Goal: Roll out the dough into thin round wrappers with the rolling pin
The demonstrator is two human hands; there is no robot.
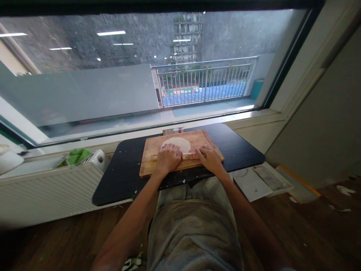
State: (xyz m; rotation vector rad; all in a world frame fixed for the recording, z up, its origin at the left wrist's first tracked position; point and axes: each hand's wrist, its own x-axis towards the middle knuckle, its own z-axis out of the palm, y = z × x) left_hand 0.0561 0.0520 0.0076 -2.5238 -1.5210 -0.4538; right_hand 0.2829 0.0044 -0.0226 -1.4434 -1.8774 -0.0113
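Observation:
A flat round of pale dough [182, 143] lies on a wooden cutting board [148, 148]. Across the dough's near edge runs a thin rolling pin [189, 156] with red and orange markings on its middle. My left hand [169, 157] presses over the pin on its left part, fingers curled forward and reaching the dough's edge. Around the pin's right end are the bent fingers of my right hand [209, 157]. The parts of the pin under both hands are hidden.
The board rests on a black table [126, 165] with small crumbs on it. A radiator [50, 188] with a green cloth [78, 155] stands to the left. Behind is a large window [98, 94]. White panels [251, 184] lie low on the right.

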